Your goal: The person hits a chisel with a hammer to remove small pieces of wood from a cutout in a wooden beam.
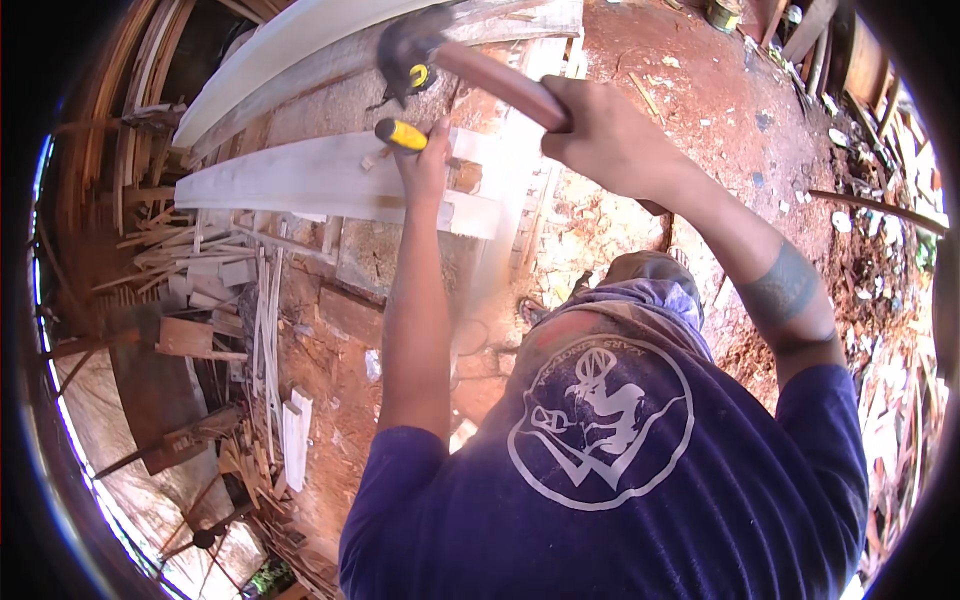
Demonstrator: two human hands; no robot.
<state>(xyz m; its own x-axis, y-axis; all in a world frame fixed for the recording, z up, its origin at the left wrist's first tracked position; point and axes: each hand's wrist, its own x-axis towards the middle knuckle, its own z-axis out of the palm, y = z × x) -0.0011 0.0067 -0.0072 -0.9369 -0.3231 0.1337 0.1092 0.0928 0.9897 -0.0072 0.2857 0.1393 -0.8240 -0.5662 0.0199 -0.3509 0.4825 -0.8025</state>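
Observation:
My left hand (427,168) is closed round the yellow-and-black handle of what looks like a chisel (402,135); its blade is hidden. Under that hand lies a pale, tapering board (290,178), with a brownish cut-out (466,177) near its right end. My right hand (615,140) grips the wooden handle of a hammer (505,85). The dark hammer head, smeared by motion, is raised beyond the chisel handle and apart from it. A black-and-yellow tape measure (418,76) shows behind the hammer head.
Another long, curved pale board (270,65) lies farther off. Stacked sticks and offcuts (190,265) fill the left side, with a white scrap (295,440) nearer. Reddish ground (720,120) holds shavings, and a curved dark strip (880,212) lies among debris at right.

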